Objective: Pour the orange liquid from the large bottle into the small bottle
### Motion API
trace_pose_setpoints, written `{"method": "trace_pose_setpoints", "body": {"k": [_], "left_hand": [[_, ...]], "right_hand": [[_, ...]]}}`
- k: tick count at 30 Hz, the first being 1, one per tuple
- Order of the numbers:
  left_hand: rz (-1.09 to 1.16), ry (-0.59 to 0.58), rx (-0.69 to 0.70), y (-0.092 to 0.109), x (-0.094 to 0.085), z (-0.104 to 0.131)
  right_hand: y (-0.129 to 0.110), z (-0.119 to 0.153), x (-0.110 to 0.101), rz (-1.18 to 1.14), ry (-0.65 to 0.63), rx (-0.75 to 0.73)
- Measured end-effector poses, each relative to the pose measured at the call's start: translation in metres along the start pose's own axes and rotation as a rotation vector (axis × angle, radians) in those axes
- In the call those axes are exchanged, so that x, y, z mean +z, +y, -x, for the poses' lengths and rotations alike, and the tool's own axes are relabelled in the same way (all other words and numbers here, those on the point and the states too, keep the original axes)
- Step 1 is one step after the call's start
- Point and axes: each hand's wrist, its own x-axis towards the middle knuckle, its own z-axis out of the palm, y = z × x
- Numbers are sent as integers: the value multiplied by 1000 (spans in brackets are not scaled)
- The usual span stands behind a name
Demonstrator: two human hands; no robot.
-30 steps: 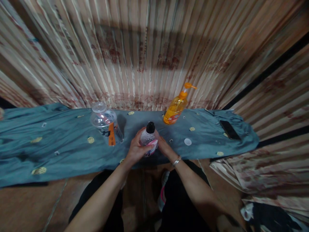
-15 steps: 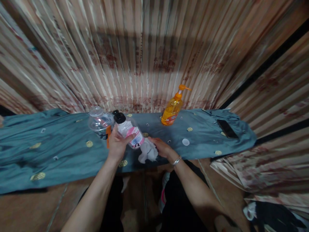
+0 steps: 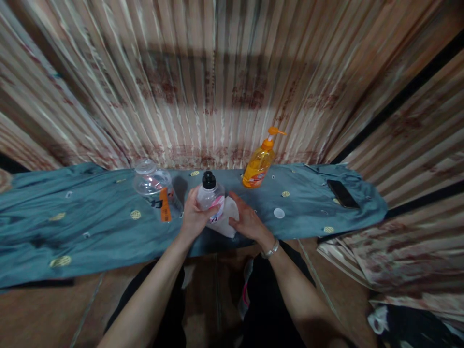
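Observation:
My left hand (image 3: pixel 194 215) is wrapped round a clear bottle (image 3: pixel 210 197) with a black cap and a pink and white label. The bottle stands nearly upright in front of me, over the near part of the cloth-covered surface. On its right side, my right hand (image 3: pixel 248 217) presses a white tissue or cloth (image 3: pixel 229 217) against it, thumb and fingers closed on the white piece. Part of the label is hidden by my left thumb and the white piece. A bracelet (image 3: pixel 271 249) circles my right wrist.
Left of my hands stands a clear plastic jar (image 3: pixel 150 183) with an orange label strip. Behind to the right is an orange pump bottle (image 3: pixel 259 164). A white disc (image 3: pixel 279 213) and a black phone (image 3: pixel 342 194) lie on the teal cloth (image 3: pixel 108 232). Curtains (image 3: pixel 232 96) hang behind.
The bottle has moved right, away from the jar, and turned from tilted to nearly upright. My right hand has brought the white piece from below the bottle up against its side.

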Motion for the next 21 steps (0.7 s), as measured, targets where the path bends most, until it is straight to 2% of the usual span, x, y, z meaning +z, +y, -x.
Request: {"method": "trace_pose_setpoints", "body": {"k": [3,6,14,17,21], "left_hand": [[12,-93,35,-2,22,2],[29,-144,56,-5,46,-1],[56,-241,103,-5,104,-25],[71,-232,97,-5,126,-23],[87,-210,64,-11,148,-11]], "right_hand": [[-10,7,-6,-117,-14,-37],[-8,6,-9,-152,89,48],[31,-2,-23,-87,338,198],[47,-8,-34,-25,406,256],[63,-18,-48,59,427,341]]}}
